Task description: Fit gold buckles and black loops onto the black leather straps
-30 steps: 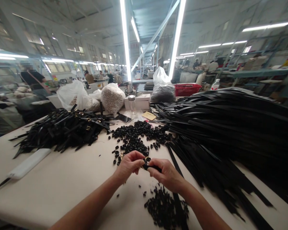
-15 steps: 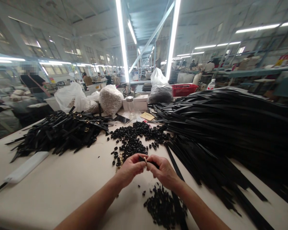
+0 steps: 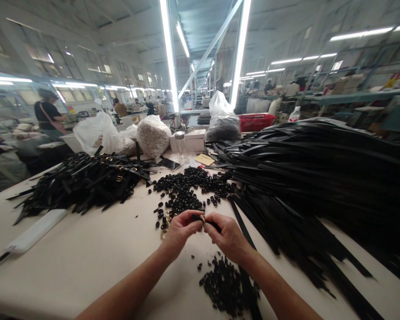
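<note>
Over the middle of the table, my left hand (image 3: 183, 229) and my right hand (image 3: 227, 234) meet fingertip to fingertip. Between them is a small gold buckle (image 3: 203, 218) on a short black strap (image 3: 196, 217). My left fingers pinch the strap on the left of the buckle, and my right fingers grip the strap on its right; part of it is hidden by the fingers. Just beyond lie many black loops (image 3: 183, 198), with a few loose gold buckles (image 3: 165, 232) beside my left hand. Small black pieces (image 3: 225, 286) are heaped below my right hand.
Long black straps (image 3: 303, 160) cover the right side. Buckled straps (image 3: 86, 182) are piled at left, near a white bar-shaped object (image 3: 36, 231) with a cord. Filled plastic bags (image 3: 153, 138), a jar (image 3: 180, 144), a phone (image 3: 170, 163) and a red basket (image 3: 256, 122) stand behind.
Both hands stay together around the buckle, shifted very slightly upward in view. The gold buckle shows a little more clearly between the fingertips. A person at far left has shifted slightly.
</note>
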Tool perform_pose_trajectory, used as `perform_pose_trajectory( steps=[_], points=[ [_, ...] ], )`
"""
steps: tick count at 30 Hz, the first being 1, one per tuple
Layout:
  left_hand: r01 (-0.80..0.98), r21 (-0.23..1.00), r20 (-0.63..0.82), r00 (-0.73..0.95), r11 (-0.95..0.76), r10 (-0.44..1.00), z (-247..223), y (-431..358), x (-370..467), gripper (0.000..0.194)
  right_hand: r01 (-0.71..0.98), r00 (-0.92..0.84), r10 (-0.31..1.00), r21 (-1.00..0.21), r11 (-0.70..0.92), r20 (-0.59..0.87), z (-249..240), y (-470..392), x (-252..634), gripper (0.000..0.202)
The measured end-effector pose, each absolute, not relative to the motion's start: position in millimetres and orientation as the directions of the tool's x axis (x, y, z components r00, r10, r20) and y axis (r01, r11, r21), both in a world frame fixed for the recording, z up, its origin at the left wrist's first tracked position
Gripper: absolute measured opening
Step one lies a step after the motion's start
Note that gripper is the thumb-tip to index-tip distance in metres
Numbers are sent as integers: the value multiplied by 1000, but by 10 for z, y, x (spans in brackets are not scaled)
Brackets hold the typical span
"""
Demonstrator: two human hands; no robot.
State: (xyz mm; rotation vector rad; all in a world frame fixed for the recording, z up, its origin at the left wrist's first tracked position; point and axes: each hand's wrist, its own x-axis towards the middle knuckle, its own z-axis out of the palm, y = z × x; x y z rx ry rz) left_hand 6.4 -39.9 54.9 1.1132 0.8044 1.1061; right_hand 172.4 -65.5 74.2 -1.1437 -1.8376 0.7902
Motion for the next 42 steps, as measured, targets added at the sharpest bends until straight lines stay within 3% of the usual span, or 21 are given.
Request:
perform_pose_trajectory(
  steps=[8, 13, 18, 32, 42],
  points=[
    [-505, 774, -220, 350, 382, 910, 556, -404, 43, 27, 515, -394, 900, -765, 386, 188, 848, -668, 1832, 12],
    [-576, 677, -271, 384, 458, 883, 556, -403, 51, 34, 516, -385, 884, -733, 443, 264, 816, -677, 1765, 16],
    [-512, 723, -290, 383, 463, 877, 540, -450, 95, 37, 498, -386, 872, -728, 471, 300, 750, -680, 1702, 16],
    [-462, 824, -117, 426, 327, 897, 560, -524, 48, 19, 517, -356, 880, -719, 465, 314, 746, -665, 1748, 36],
    [-428, 862, -147, 300, 271, 942, 557, -425, 3, 27, 546, -410, 874, -697, 464, 261, 801, -666, 1756, 26]
  ],
)
